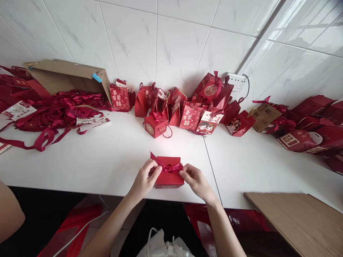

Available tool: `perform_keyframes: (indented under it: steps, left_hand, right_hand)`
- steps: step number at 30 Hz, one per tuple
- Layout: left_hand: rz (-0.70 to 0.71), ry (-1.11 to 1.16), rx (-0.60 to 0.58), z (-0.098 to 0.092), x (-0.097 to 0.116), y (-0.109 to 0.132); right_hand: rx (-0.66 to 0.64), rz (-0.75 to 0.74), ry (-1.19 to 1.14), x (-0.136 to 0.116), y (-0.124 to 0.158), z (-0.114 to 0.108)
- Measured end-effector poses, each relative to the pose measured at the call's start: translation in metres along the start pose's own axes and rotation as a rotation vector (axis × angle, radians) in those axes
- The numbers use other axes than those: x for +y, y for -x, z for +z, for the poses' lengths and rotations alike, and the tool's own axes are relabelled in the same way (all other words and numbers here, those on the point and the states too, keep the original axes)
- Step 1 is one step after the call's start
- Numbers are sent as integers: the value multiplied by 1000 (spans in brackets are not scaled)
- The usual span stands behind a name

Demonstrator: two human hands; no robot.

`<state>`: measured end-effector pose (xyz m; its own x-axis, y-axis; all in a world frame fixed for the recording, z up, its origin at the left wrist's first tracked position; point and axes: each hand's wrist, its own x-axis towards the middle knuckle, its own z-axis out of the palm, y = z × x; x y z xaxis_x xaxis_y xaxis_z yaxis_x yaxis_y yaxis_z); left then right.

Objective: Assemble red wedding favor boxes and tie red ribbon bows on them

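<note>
Right in front of me a red gift box (pixel 168 179) rests on the white table, near its front edge. Across its top lies a dark red ribbon (pixel 169 168) tied in a bow, with one tail sticking up at the left. My left hand (pixel 146 176) pinches the bow's left side between thumb and fingers. On the other side, my right hand (pixel 195 179) pinches the right loop. Both hands are closed, close beside the box. Behind it stands a smaller red box (pixel 155 125) with a ribbon bow and a cord loop.
Several red gift boxes (pixel 191 116) stand along the tiled wall. At left, loose red ribbons (pixel 59 110) spill from an open cardboard box (pixel 69 67). More boxes (pixel 302 139) are piled right, above a flat cardboard sheet (pixel 297 217). Another person's knee (pixel 10 210) shows at lower left.
</note>
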<state>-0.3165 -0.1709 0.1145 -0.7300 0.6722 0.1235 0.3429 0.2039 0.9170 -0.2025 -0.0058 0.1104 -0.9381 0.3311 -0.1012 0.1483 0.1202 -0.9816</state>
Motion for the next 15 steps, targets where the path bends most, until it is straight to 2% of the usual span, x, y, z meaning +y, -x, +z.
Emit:
perform_keyframes:
  steps: [5,7,10,11,13,15]
  left_hand:
    - [45,-4,25,3,-3,1]
    - [37,-1,10,3,-3,1]
    - [8,5,-21,4,-3,1]
    - [7,1,-21,4,-3,1]
    - [20,-15,1,5,-4,2]
    - [44,-40,34,6,-6,2]
  right_hand:
    - [-105,0,-3,7,-6,-19]
    - [-2,-32,84,-1,-11,-27]
    - [193,-198,306,-26,-26,-25]
    - [174,-264,398,-36,-32,-21]
    - [32,-345,578,-52,-46,-8]
    - [-124,-341,700,-60,-59,6]
